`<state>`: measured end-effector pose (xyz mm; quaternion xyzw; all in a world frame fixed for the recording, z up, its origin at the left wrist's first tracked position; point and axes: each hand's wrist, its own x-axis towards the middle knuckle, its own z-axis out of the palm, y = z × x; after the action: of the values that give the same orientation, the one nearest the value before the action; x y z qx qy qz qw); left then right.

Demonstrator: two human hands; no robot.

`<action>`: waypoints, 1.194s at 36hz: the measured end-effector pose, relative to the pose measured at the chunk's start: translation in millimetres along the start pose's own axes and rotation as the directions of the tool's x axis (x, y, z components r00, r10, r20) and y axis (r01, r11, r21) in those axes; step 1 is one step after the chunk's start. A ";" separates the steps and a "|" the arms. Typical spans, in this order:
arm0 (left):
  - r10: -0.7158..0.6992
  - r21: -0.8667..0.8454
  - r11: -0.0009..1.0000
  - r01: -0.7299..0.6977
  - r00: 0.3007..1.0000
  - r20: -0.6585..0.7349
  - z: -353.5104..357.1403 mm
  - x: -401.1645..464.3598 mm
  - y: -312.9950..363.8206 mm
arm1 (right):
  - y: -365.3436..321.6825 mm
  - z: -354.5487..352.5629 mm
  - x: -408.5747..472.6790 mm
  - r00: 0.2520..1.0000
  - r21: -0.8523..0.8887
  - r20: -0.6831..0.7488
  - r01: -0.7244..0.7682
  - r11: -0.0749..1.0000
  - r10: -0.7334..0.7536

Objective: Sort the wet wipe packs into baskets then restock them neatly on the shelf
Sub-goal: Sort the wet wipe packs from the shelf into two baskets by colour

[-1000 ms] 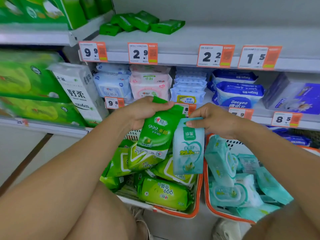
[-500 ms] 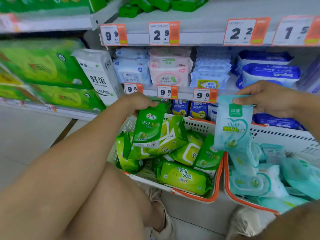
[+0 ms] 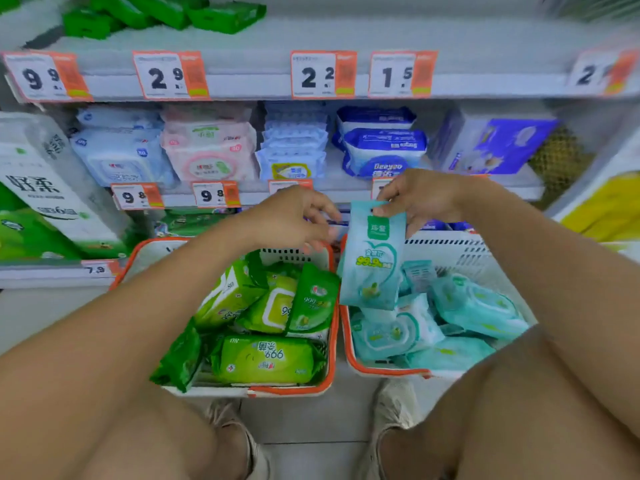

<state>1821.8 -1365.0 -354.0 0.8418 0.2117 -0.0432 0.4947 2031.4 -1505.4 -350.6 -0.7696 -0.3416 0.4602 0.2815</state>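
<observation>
Pinching with our right hand (image 3: 424,197), we are dangling a teal heart-printed pack (image 3: 372,258) over the right basket (image 3: 450,244); our left hand (image 3: 294,216) is hovering, fingers loose, holding nothing.

green packs (image 3: 266,358) in left basket (image 3: 330,341), teal packs (image 3: 478,306) in right basket (image 3: 348,355); both rims orange.

Orange price tags (image 3: 171,75) line the rails; white tissue roll pack (image 3: 41,181) stands left.

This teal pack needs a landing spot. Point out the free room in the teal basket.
Right hand pinches the teal pack. The teal basket shows bare room along its back wall, behind the heap; front and middle are crowded with teal packs. The green basket is packed.
</observation>
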 end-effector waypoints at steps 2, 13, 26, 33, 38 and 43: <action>-0.008 0.097 0.995 0.002 0.998 0.057 0.4 1.3 -5.0 | 31.4 -11.4 0.8 0.985 -0.228 -0.023 -0.170 0.959 0.169; 0.125 0.192 0.980 -0.052 0.912 -0.392 -69.8 -20.1 10.0 | -8.0 15.2 -4.2 0.848 -0.427 -0.254 0.334 0.840 -0.466; -0.041 0.399 0.765 0.505 0.657 -0.753 -338.9 4.6 3.5 | -297.3 -6.4 136.5 0.761 -0.586 -0.237 0.383 0.714 -0.604; -0.200 0.358 0.803 0.477 0.780 -0.593 -405.2 75.0 -51.7 | -343.1 -28.0 275.8 0.888 -0.704 -0.137 0.225 0.674 -0.439; -0.214 0.252 0.840 0.480 0.720 -0.660 -436.9 118.7 -90.8 | -377.7 -12.3 330.0 0.877 -0.784 -0.107 0.216 0.582 -0.469; -0.180 0.314 0.803 0.506 0.709 -0.681 -451.8 137.4 -88.7 | -407.4 29.5 353.1 0.827 -0.837 -0.155 0.180 0.517 -0.540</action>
<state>1849.2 -900.0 -236.0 0.8457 0.5027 0.0907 0.1545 2017.4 -977.0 -240.5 -0.7974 -0.5996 0.0225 0.0648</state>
